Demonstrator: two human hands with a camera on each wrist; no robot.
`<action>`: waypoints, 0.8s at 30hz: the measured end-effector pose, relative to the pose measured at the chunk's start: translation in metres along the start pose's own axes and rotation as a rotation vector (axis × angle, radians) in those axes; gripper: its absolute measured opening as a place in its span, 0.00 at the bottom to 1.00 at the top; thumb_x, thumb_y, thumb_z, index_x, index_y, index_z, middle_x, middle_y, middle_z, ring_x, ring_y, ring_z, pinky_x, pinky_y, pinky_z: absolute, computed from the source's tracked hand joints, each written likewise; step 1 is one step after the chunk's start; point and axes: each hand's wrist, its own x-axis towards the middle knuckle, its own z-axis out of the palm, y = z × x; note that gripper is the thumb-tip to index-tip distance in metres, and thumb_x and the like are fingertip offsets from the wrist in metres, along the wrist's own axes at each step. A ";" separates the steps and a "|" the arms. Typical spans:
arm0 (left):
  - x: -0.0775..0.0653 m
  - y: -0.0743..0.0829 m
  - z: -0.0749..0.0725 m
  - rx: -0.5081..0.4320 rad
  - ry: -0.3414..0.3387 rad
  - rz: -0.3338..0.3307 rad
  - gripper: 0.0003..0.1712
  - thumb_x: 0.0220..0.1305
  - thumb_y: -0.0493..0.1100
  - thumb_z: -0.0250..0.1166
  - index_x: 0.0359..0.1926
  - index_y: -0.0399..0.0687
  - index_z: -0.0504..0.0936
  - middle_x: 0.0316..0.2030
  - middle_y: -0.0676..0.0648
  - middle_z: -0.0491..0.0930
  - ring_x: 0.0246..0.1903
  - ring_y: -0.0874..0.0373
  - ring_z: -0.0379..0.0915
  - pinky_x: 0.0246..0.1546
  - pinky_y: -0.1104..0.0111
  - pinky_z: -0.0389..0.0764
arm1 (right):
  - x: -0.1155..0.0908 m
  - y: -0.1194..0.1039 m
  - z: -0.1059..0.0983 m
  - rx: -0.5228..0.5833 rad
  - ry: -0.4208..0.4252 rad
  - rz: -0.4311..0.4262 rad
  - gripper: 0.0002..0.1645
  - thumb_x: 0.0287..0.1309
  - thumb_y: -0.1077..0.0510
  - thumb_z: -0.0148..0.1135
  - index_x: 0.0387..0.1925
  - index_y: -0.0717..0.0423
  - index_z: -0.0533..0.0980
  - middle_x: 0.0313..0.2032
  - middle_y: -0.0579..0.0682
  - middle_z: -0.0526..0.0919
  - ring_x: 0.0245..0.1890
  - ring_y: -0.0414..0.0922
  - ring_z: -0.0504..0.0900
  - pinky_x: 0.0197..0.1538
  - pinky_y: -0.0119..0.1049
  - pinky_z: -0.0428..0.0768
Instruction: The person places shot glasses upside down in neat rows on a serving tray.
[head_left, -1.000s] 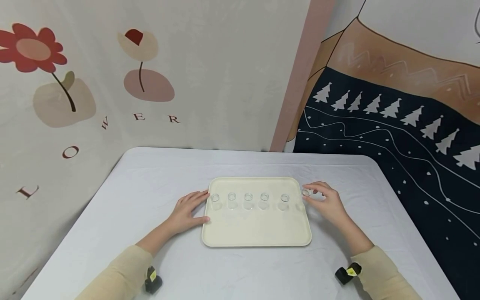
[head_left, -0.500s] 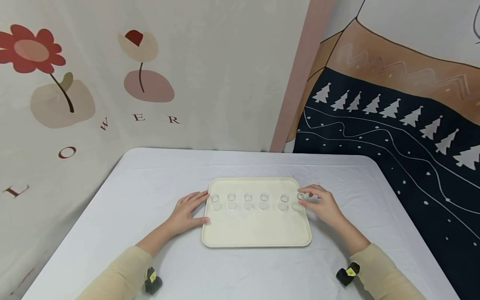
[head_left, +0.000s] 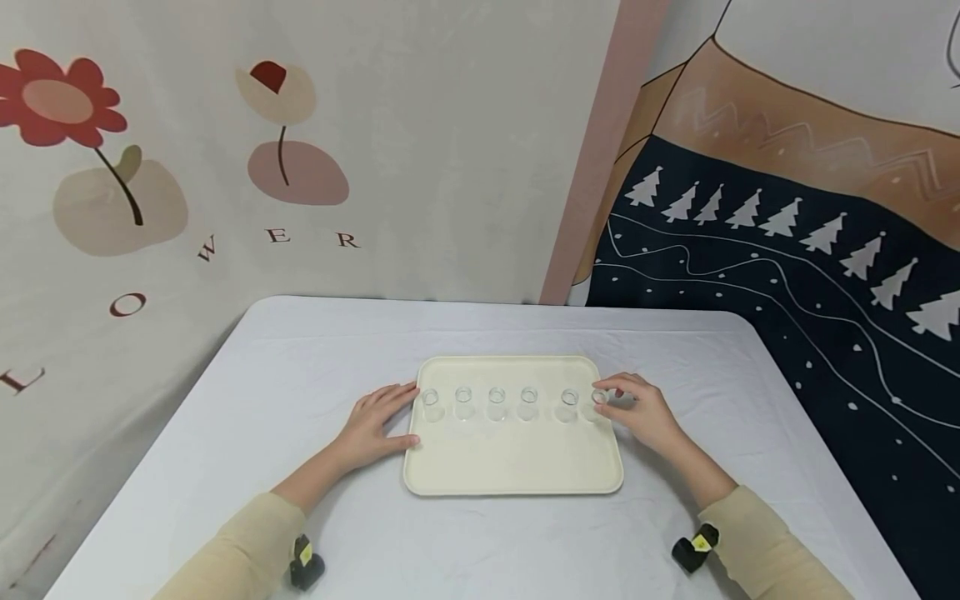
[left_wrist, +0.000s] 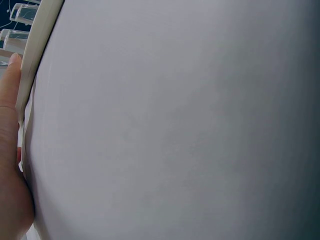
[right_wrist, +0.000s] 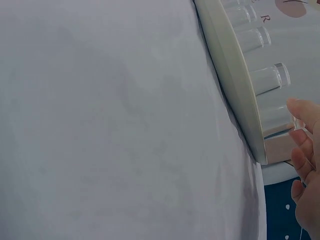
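A cream tray (head_left: 513,462) lies on the table, bearing a row of several small clear glass bottles (head_left: 497,404). At the right end of that row, the thumb and fingertips of my right hand (head_left: 643,412) pinch one glass bottle (head_left: 599,398) by its neck. In the right wrist view this bottle (right_wrist: 275,119) stands upright on the tray, inside its rim. My left hand (head_left: 375,425) rests against the tray's left edge with fingers extended and thumb spread. Just a finger and part of the palm show in the left wrist view, beside the tray rim (left_wrist: 37,47).
A white cloth (head_left: 487,550) covers the table around the tray. Behind it hangs a pale curtain (head_left: 450,167) with flower prints, and a dark tree-patterned cloth (head_left: 750,275) is at the right. Black wrist devices (head_left: 306,562) sit at both sleeves.
My right hand has brought the glass bottle left and slightly toward me, from beyond the tray's right edge to the row's right end. The left hand stays in place.
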 end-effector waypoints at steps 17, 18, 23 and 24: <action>0.000 0.000 0.001 0.006 0.004 -0.003 0.47 0.53 0.60 0.70 0.70 0.46 0.64 0.70 0.45 0.60 0.68 0.43 0.49 0.64 0.42 0.44 | 0.000 -0.003 0.002 -0.011 -0.004 0.011 0.19 0.49 0.59 0.74 0.46 0.54 0.82 0.42 0.46 0.83 0.36 0.44 0.72 0.32 0.33 0.69; 0.000 0.000 0.000 0.006 0.003 -0.002 0.47 0.53 0.60 0.70 0.70 0.46 0.64 0.70 0.45 0.59 0.68 0.43 0.49 0.64 0.42 0.44 | 0.000 -0.003 0.002 -0.011 -0.004 0.012 0.19 0.49 0.59 0.74 0.46 0.54 0.82 0.42 0.46 0.83 0.36 0.44 0.72 0.32 0.33 0.69; 0.000 0.001 0.000 0.002 0.000 0.001 0.47 0.53 0.60 0.70 0.70 0.46 0.64 0.70 0.45 0.59 0.68 0.42 0.48 0.64 0.42 0.44 | 0.000 -0.003 0.001 -0.031 -0.015 0.025 0.22 0.49 0.59 0.74 0.48 0.55 0.81 0.43 0.47 0.83 0.37 0.45 0.72 0.32 0.34 0.70; 0.000 0.000 -0.001 0.002 0.000 0.001 0.47 0.53 0.60 0.70 0.70 0.46 0.64 0.70 0.44 0.59 0.68 0.42 0.48 0.64 0.41 0.44 | 0.000 -0.003 0.001 -0.037 -0.018 0.028 0.22 0.49 0.59 0.74 0.49 0.55 0.81 0.43 0.48 0.83 0.37 0.45 0.73 0.33 0.34 0.70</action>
